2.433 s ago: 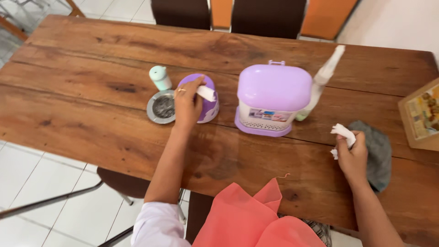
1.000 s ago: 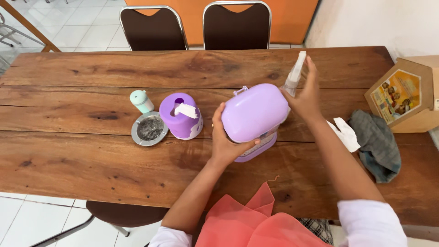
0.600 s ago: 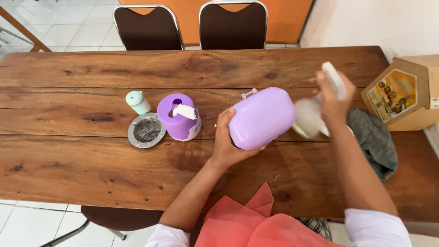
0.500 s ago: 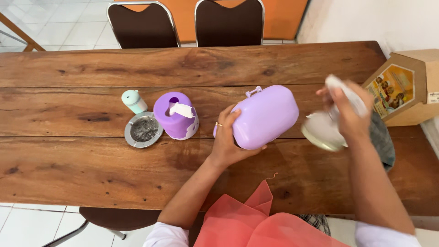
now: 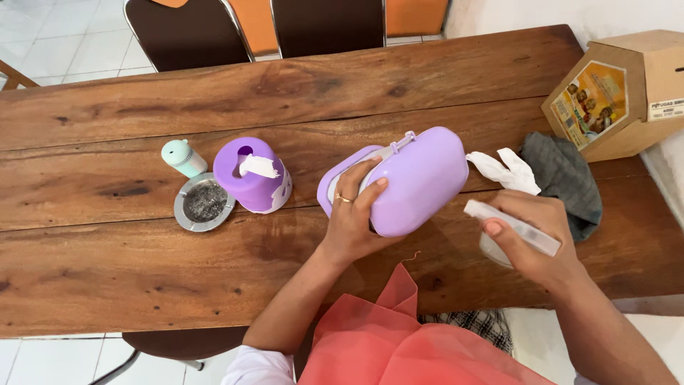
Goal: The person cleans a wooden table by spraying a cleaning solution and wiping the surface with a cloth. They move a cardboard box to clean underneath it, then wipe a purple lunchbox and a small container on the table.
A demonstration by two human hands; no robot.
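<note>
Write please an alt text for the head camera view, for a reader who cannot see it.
Seen from above, a person's left hand tilts a purple box on a wooden table, while the right hand holds a spray bottle beside it. To the left stand a purple tissue holder, an ashtray and a small mint bottle; a grey cloth lies to the right.

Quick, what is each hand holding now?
Left hand: closed on the tilted purple box.
Right hand: closed on the spray bottle.

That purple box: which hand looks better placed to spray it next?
The right hand, probably: it already holds the spray bottle just beside the purple box, while the left hand grips the tilted box itself.
</note>
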